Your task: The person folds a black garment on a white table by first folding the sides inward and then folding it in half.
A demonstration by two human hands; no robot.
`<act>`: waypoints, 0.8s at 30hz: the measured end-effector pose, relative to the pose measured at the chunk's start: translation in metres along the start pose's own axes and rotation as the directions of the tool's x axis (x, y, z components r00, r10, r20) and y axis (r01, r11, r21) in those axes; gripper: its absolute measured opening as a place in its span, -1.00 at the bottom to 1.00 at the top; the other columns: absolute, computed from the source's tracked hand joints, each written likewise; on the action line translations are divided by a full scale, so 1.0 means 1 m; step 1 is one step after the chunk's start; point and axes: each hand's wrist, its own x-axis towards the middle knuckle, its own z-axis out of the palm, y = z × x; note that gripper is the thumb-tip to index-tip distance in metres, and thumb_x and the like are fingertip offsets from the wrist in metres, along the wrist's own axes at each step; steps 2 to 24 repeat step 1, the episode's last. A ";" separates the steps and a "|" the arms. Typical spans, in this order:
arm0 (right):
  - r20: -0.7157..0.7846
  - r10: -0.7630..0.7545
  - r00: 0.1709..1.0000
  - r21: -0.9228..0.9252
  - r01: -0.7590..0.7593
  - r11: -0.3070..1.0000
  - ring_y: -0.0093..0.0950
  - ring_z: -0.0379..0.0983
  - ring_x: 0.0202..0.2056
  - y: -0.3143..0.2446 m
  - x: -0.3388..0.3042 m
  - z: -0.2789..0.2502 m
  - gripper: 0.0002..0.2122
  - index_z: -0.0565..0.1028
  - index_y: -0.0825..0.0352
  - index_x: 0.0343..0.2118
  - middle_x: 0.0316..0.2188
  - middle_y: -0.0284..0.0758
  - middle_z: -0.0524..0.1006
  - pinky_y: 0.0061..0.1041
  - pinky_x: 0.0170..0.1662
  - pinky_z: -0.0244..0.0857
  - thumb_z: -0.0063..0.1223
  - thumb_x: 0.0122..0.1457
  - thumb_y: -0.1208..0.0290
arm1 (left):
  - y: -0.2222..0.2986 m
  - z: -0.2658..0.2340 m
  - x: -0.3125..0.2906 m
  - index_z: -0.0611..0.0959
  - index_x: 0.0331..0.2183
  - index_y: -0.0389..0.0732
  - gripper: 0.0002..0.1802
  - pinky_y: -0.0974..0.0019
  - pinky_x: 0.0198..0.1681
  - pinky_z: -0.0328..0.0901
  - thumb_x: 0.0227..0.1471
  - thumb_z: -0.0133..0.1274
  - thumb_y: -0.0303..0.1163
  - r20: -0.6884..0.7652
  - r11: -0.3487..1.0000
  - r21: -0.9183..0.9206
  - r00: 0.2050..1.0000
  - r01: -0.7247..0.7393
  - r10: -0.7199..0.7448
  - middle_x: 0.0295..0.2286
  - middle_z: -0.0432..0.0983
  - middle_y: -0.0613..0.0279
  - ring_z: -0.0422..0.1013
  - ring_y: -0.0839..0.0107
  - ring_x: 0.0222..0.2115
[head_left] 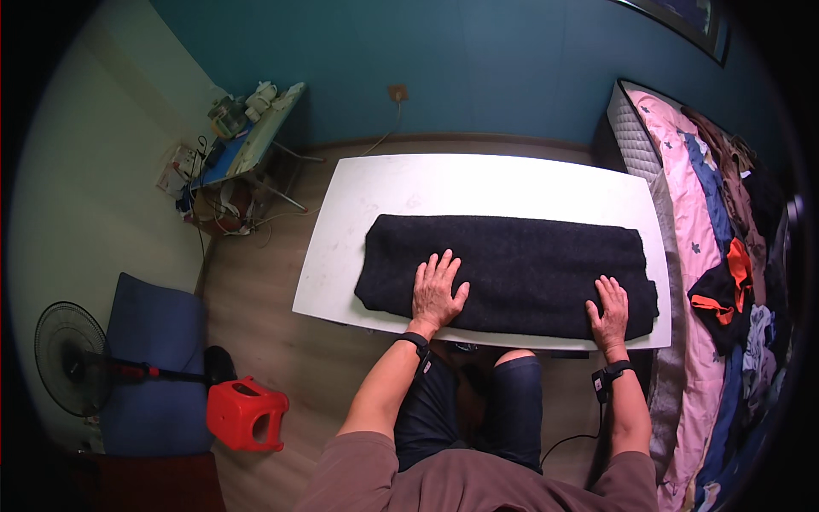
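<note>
A dark, fuzzy cloth (512, 264), folded into a long flat rectangle, lies across the near half of a white table (478, 183). My left hand (438, 292) rests palm down on its left part, fingers stretched and slightly spread. Toward the cloth's right end, my right hand (608, 314) also lies flat, fingers extended. Neither hand grips anything. Each wrist wears a black strap. What kind of garment or fabric the cloth is, I cannot tell.
On the right stands a bed with a pink cover (674, 171) and heaped clothes (725, 282). Left are a small side table (256, 141) with kettles and cables, a blue seat (158, 375), a fan (72, 360) and a red stool (247, 414).
</note>
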 end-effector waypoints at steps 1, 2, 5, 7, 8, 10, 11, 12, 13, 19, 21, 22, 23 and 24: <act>0.001 0.000 1.000 0.001 0.000 1.000 -0.19 0.17 0.27 0.000 -0.001 0.000 -0.52 0.44 0.32 0.10 0.19 -0.22 0.38 -0.14 0.35 -0.07 0.14 0.11 0.27 | 0.000 0.000 0.000 0.50 0.11 -0.14 -0.37 -0.05 0.29 -0.01 0.02 0.09 -0.10 -0.001 1.000 0.002 1.000 -0.003 0.003 0.21 0.26 0.07 0.17 -0.02 0.22; 0.001 0.000 1.000 0.001 0.000 1.000 -0.19 0.17 0.27 0.000 -0.001 0.000 -0.52 0.44 0.32 0.10 0.19 -0.22 0.38 -0.14 0.35 -0.07 0.14 0.11 0.27 | 0.000 0.000 0.000 0.50 0.11 -0.14 -0.37 -0.05 0.29 -0.01 0.02 0.09 -0.10 -0.001 1.000 0.002 1.000 -0.003 0.003 0.21 0.26 0.07 0.17 -0.02 0.22; 0.001 0.000 1.000 0.001 0.000 1.000 -0.19 0.17 0.27 0.000 -0.001 0.000 -0.52 0.44 0.32 0.10 0.19 -0.22 0.38 -0.14 0.35 -0.07 0.14 0.11 0.27 | 0.000 0.000 0.000 0.50 0.11 -0.14 -0.37 -0.05 0.29 -0.01 0.02 0.09 -0.10 -0.001 1.000 0.002 1.000 -0.003 0.003 0.21 0.26 0.07 0.17 -0.02 0.22; 0.001 0.000 1.000 0.001 0.000 1.000 -0.19 0.17 0.27 0.000 -0.001 0.000 -0.52 0.44 0.32 0.10 0.19 -0.22 0.38 -0.14 0.35 -0.07 0.14 0.11 0.27 | 0.000 0.000 0.000 0.50 0.11 -0.14 -0.37 -0.05 0.29 -0.01 0.02 0.09 -0.10 -0.001 1.000 0.002 1.000 -0.003 0.003 0.21 0.26 0.07 0.17 -0.02 0.22; 0.001 0.000 1.000 0.001 0.000 1.000 -0.19 0.17 0.27 0.000 -0.001 0.000 -0.52 0.44 0.32 0.10 0.19 -0.22 0.38 -0.14 0.35 -0.07 0.14 0.11 0.27 | 0.000 0.000 0.000 0.50 0.11 -0.14 -0.37 -0.05 0.29 -0.01 0.02 0.09 -0.10 -0.001 1.000 0.002 1.000 -0.003 0.003 0.21 0.26 0.07 0.17 -0.02 0.22; 0.001 0.000 1.000 0.001 0.000 1.000 -0.19 0.17 0.27 0.000 -0.001 0.000 -0.52 0.44 0.32 0.10 0.19 -0.22 0.38 -0.14 0.35 -0.07 0.14 0.11 0.27 | 0.000 0.000 0.000 0.50 0.11 -0.14 -0.37 -0.05 0.29 -0.01 0.02 0.09 -0.10 -0.001 1.000 0.002 1.000 -0.003 0.003 0.21 0.26 0.07 0.17 -0.02 0.22; 0.001 0.000 1.000 0.001 0.000 1.000 -0.19 0.17 0.27 0.000 -0.001 0.000 -0.52 0.44 0.32 0.10 0.19 -0.22 0.38 -0.14 0.35 -0.07 0.14 0.11 0.27 | 0.000 0.000 0.000 0.50 0.11 -0.14 -0.37 -0.05 0.29 -0.01 0.02 0.09 -0.10 -0.001 1.000 0.002 1.000 -0.003 0.003 0.21 0.26 0.07 0.17 -0.02 0.22; 0.001 0.000 1.000 0.001 0.000 1.000 -0.19 0.17 0.27 0.000 -0.001 0.000 -0.52 0.44 0.32 0.10 0.19 -0.22 0.38 -0.14 0.35 -0.07 0.14 0.11 0.27 | 0.000 0.000 0.000 0.50 0.11 -0.14 -0.37 -0.05 0.29 -0.01 0.02 0.09 -0.10 -0.001 1.000 0.002 1.000 -0.003 0.003 0.21 0.26 0.07 0.17 -0.02 0.22; 0.001 0.000 1.000 0.001 0.000 1.000 -0.19 0.17 0.27 0.000 -0.001 0.000 -0.52 0.44 0.32 0.10 0.19 -0.22 0.38 -0.14 0.35 -0.07 0.14 0.11 0.27 | 0.000 0.000 0.000 0.50 0.11 -0.14 -0.37 -0.05 0.29 -0.01 0.02 0.09 -0.10 -0.001 1.000 0.002 1.000 -0.003 0.003 0.21 0.26 0.07 0.17 -0.02 0.22; 0.001 0.000 1.000 0.001 0.000 1.000 -0.19 0.17 0.27 0.000 -0.001 0.000 -0.52 0.44 0.32 0.10 0.19 -0.22 0.38 -0.14 0.35 -0.07 0.14 0.11 0.27 | 0.000 0.000 0.000 0.50 0.11 -0.14 -0.37 -0.05 0.29 -0.01 0.02 0.09 -0.10 -0.001 1.000 0.002 1.000 -0.003 0.003 0.21 0.26 0.07 0.17 -0.02 0.22; 0.001 0.000 1.000 0.001 0.000 1.000 -0.19 0.17 0.27 0.000 -0.001 0.000 -0.52 0.44 0.32 0.10 0.19 -0.22 0.38 -0.14 0.35 -0.07 0.14 0.11 0.27 | 0.000 0.000 0.000 0.50 0.11 -0.14 -0.37 -0.05 0.29 -0.01 0.02 0.09 -0.10 -0.001 1.000 0.002 1.000 -0.003 0.003 0.21 0.26 0.07 0.17 -0.02 0.22; 0.001 0.000 1.000 0.001 0.000 1.000 -0.19 0.17 0.27 0.000 -0.001 0.000 -0.52 0.44 0.32 0.10 0.19 -0.22 0.38 -0.14 0.35 -0.07 0.14 0.11 0.27 | 0.000 0.000 0.000 0.50 0.11 -0.14 -0.37 -0.05 0.29 -0.01 0.02 0.09 -0.10 -0.001 1.000 0.002 1.000 -0.003 0.003 0.21 0.26 0.07 0.17 -0.02 0.22; 0.001 0.000 1.000 0.001 0.000 1.000 -0.19 0.17 0.27 0.000 -0.001 0.000 -0.52 0.44 0.32 0.10 0.19 -0.22 0.38 -0.14 0.35 -0.07 0.14 0.11 0.27 | 0.000 0.000 0.000 0.50 0.11 -0.14 -0.37 -0.05 0.29 -0.01 0.02 0.09 -0.10 -0.001 1.000 0.002 1.000 -0.003 0.003 0.21 0.26 0.07 0.17 -0.02 0.22; 0.001 0.000 1.000 0.001 0.000 1.000 -0.19 0.17 0.27 0.000 -0.001 0.000 -0.52 0.44 0.32 0.10 0.19 -0.22 0.38 -0.14 0.35 -0.07 0.14 0.11 0.27 | 0.000 0.000 0.000 0.50 0.11 -0.14 -0.37 -0.05 0.29 -0.01 0.02 0.09 -0.10 -0.001 1.000 0.002 1.000 -0.003 0.003 0.21 0.26 0.07 0.17 -0.02 0.22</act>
